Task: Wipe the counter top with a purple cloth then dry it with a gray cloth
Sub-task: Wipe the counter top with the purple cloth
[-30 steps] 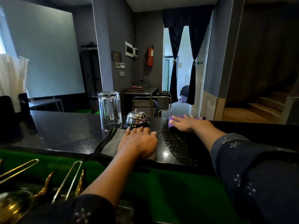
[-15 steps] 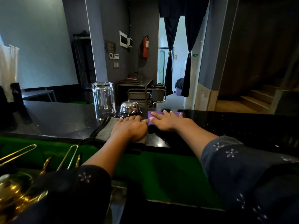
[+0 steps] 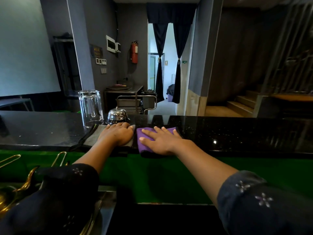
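A person works at a black speckled counter top [image 3: 228, 133], both forearms reaching over a green ledge [image 3: 152, 175]. At far left, brass-coloured utensils [image 3: 10, 192] lie below the counter; their number cannot be told. Next stands one clear glass [image 3: 91, 107], upside down, and just beside it one chrome service bell [image 3: 117, 114]. The left hand [image 3: 116, 134] rests palm-down on one gray cloth [image 3: 94, 137], fingers together and lightly bent over the fabric, fingertips close to the bell's base. The gray cloth lies flat, dark-edged, reaching the counter's near edge. Just to its right, the right hand [image 3: 162, 141] presses flat on one purple cloth [image 3: 145, 139], fingers straight and spread apart. The purple cloth is a folded rectangle, its near end at the counter's front edge, almost touching the gray one. Compared with half a second ago, the purple cloth and right hand sit nearer the person's side of the counter, while the left hand remains on the gray cloth. Beyond, one red fire extinguisher [image 3: 134, 52] hangs on the wall beside a curtained doorway [image 3: 166, 65].
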A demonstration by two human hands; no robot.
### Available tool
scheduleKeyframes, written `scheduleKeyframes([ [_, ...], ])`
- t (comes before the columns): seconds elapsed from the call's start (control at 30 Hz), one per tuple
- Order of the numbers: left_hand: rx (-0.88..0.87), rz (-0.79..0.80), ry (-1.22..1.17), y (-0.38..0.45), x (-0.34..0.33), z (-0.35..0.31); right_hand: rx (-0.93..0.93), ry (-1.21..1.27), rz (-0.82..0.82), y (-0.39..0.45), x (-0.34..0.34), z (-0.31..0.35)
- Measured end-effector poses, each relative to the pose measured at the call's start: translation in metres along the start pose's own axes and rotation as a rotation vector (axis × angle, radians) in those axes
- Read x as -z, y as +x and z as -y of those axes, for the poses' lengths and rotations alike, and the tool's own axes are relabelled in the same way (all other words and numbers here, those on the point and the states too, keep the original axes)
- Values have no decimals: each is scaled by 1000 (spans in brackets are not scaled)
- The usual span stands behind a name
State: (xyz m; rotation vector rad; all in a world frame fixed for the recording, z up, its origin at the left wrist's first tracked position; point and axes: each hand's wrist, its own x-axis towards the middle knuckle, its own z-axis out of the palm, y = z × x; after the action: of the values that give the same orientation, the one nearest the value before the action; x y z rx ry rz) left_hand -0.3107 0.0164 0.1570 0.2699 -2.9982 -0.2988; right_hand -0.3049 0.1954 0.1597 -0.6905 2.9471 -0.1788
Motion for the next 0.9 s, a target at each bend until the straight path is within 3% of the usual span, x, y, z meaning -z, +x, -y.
scheduleKeyframes([
  [0.3, -13, 11, 13, 2, -2, 2, -376, -11, -40, -37, 18, -145],
  [0.43, -7, -4, 20, 3, -3, 0, -482, 0, -37, -43, 22, -156],
  [0.57, -16, -6, 31, 2, -5, 2, -462, 12, -33, -48, 18, -134],
  [0.73, 5, 15, 38, -2, 0, -5, -266, -33, -66, -76, 5, -110],
  [0.9, -105, -129, 250, -9, 9, -38, -238, -6, -33, -85, 4, -107],
])
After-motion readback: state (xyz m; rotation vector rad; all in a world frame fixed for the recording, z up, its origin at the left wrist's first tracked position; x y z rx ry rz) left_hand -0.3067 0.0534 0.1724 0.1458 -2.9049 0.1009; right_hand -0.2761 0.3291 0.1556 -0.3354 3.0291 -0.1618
